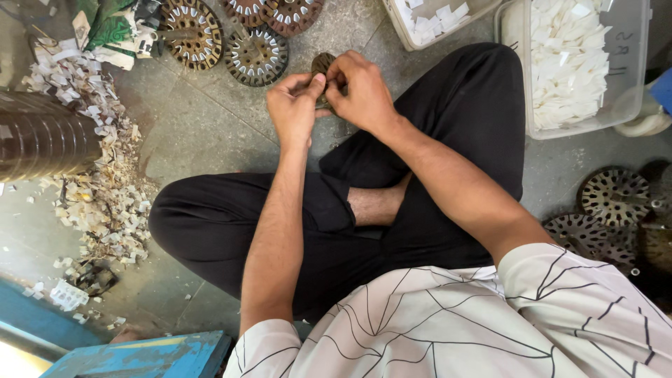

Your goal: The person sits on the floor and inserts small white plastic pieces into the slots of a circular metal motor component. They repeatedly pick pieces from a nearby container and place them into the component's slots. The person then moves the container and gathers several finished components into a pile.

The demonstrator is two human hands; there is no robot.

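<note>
Grey concrete floor: both hands, left hand and right hand, pinch a slotted disc; a slip could drop it.

Two clear plastic bins hold white paper slips; slotted round metal discs lie on the grey stone floor near scattered paper scraps.

Two clear bins of white slips; two hands.
</note>
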